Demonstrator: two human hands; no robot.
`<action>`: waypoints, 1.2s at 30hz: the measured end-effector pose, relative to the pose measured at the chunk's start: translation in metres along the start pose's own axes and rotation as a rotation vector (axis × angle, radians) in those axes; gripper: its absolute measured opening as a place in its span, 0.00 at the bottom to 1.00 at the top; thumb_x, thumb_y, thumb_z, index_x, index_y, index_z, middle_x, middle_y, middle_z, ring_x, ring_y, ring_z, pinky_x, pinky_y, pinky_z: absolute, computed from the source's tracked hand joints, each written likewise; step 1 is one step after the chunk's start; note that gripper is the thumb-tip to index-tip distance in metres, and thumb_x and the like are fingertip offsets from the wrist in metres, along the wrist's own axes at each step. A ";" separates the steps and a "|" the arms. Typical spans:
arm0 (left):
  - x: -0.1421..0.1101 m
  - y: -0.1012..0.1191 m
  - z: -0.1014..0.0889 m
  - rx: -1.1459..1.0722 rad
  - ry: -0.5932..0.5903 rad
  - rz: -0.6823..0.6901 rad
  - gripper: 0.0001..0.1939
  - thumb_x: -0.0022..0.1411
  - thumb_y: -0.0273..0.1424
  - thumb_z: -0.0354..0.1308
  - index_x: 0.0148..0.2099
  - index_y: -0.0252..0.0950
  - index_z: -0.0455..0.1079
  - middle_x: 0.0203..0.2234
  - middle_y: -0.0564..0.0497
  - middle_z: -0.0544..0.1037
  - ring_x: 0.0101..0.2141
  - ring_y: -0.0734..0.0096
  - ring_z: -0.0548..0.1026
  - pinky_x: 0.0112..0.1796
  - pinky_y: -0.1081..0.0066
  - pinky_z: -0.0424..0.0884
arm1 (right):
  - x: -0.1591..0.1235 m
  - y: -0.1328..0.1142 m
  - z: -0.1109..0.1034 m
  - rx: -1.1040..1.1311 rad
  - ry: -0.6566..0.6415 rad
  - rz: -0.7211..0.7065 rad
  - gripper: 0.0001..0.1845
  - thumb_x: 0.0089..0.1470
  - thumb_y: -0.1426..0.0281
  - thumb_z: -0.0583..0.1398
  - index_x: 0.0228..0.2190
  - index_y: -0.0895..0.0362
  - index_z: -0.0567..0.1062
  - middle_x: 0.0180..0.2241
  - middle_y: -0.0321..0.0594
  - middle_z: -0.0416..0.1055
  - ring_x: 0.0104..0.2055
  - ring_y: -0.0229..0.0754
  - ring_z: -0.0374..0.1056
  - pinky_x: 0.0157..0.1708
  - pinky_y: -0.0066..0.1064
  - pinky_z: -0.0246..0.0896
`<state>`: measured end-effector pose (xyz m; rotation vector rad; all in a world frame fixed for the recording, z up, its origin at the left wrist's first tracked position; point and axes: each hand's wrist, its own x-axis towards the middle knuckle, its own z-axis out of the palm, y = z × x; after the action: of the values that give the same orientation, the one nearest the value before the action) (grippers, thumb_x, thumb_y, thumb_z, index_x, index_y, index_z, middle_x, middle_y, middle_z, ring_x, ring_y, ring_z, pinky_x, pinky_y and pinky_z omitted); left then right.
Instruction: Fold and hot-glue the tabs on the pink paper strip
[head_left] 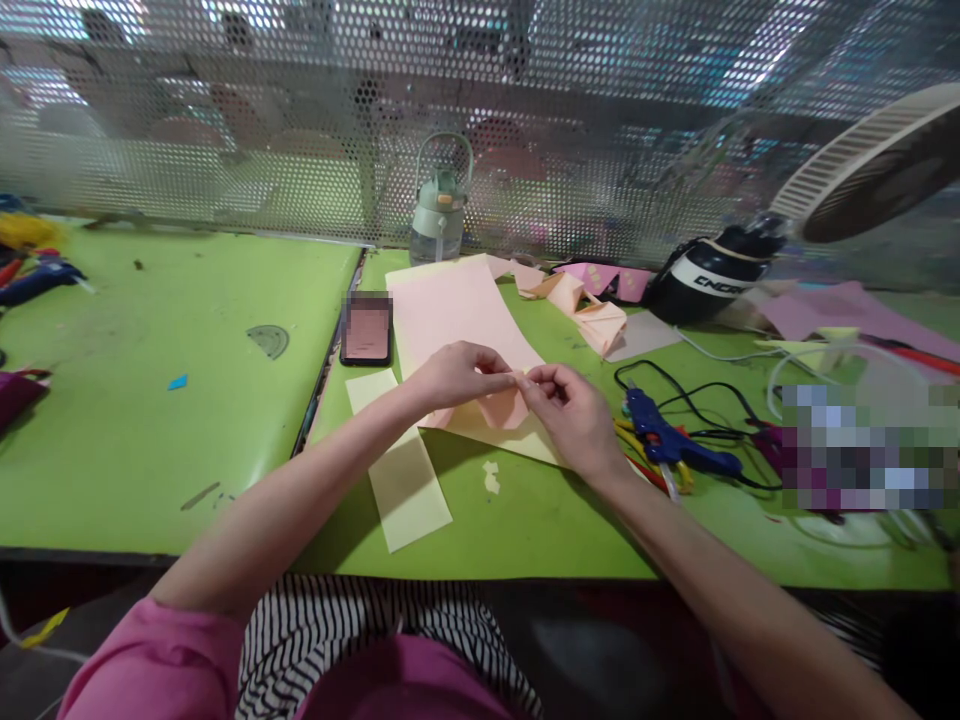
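My left hand [469, 378] and my right hand [574, 415] meet at a small folded piece of pink paper [504, 408], each pinching its upper edge between thumb and fingers. Beneath them lies a larger pink sheet [457, 310], with a pale yellow sheet [536, 442] showing under its near edge. A pale yellow strip of paper [411, 490] rests below my left wrist. Several folded peach paper shapes [602, 322] sit beyond my right hand. Part of the held paper is hidden behind my fingers.
A phone [367, 335] lies to the left, with a water bottle [439, 215] behind. Right of my hands are a blue glue gun [660, 435], cords and a black bottle [709, 275]. A fan [877, 165] leans in at the upper right. Perforated metal panels [562, 120] border the far side.
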<state>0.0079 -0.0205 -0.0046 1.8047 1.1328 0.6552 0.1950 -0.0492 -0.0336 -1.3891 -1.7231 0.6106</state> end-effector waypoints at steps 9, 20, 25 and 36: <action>-0.001 0.001 0.000 -0.035 -0.029 0.039 0.11 0.59 0.37 0.59 0.37 0.35 0.76 0.35 0.51 0.81 0.36 0.71 0.75 0.38 0.74 0.67 | 0.000 -0.002 -0.004 -0.008 0.005 -0.002 0.16 0.53 0.55 0.60 0.30 0.55 0.72 0.24 0.33 0.63 0.26 0.36 0.58 0.25 0.29 0.56; -0.001 0.003 0.001 -0.026 -0.012 0.002 0.10 0.56 0.36 0.61 0.36 0.35 0.76 0.33 0.51 0.80 0.35 0.71 0.76 0.36 0.74 0.68 | -0.004 -0.007 -0.001 -0.100 0.051 -0.083 0.13 0.53 0.57 0.61 0.29 0.54 0.71 0.24 0.34 0.61 0.25 0.38 0.57 0.25 0.31 0.55; -0.001 0.003 0.002 -0.011 0.000 -0.010 0.09 0.56 0.34 0.60 0.36 0.35 0.77 0.33 0.52 0.80 0.35 0.72 0.76 0.36 0.74 0.68 | -0.006 -0.010 -0.001 -0.189 0.096 -0.152 0.11 0.54 0.60 0.61 0.28 0.53 0.69 0.25 0.35 0.62 0.26 0.38 0.56 0.26 0.32 0.55; 0.000 0.002 0.000 0.043 -0.002 0.007 0.10 0.56 0.37 0.59 0.36 0.37 0.76 0.33 0.52 0.80 0.36 0.69 0.77 0.38 0.72 0.69 | -0.005 -0.008 -0.001 -0.175 0.075 -0.129 0.16 0.55 0.54 0.60 0.32 0.54 0.71 0.30 0.38 0.66 0.30 0.40 0.60 0.29 0.32 0.58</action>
<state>0.0084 -0.0211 -0.0031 1.8461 1.1471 0.6375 0.1915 -0.0563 -0.0288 -1.3888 -1.8238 0.3394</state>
